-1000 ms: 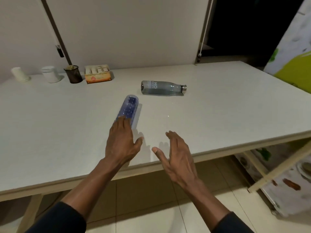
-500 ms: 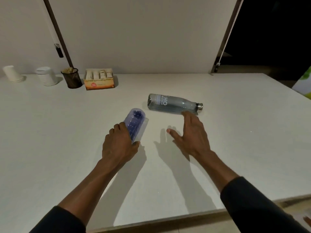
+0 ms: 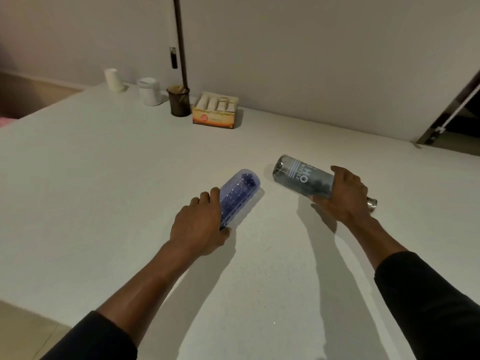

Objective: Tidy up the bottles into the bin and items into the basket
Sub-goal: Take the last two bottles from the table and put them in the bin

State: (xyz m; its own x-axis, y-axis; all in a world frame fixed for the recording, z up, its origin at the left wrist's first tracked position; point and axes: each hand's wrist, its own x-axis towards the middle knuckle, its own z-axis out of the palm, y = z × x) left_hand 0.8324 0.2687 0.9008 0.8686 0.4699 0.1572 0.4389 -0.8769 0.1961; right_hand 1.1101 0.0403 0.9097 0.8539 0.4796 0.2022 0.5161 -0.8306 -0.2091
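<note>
A clear blue bottle (image 3: 239,193) lies on its side on the white table (image 3: 104,190). My left hand (image 3: 200,224) wraps around its near end. To the right, a grey bottle (image 3: 301,176) with white lettering and a metal cap (image 3: 372,203) lies on its side. My right hand (image 3: 342,196) grips it around the neck end, fingers curled over the top. No bin or basket is in view.
At the back of the table stand a white paper cup (image 3: 113,80), a white jar (image 3: 149,91), a dark mesh pen cup (image 3: 178,101) and an orange box (image 3: 215,113) of small rolls. A dark pole (image 3: 180,40) leans against the wall.
My right hand moved forward and closed around the grey bottle. My left hand tightened its hold on the blue bottle. The camera swung right and closer to the table.
</note>
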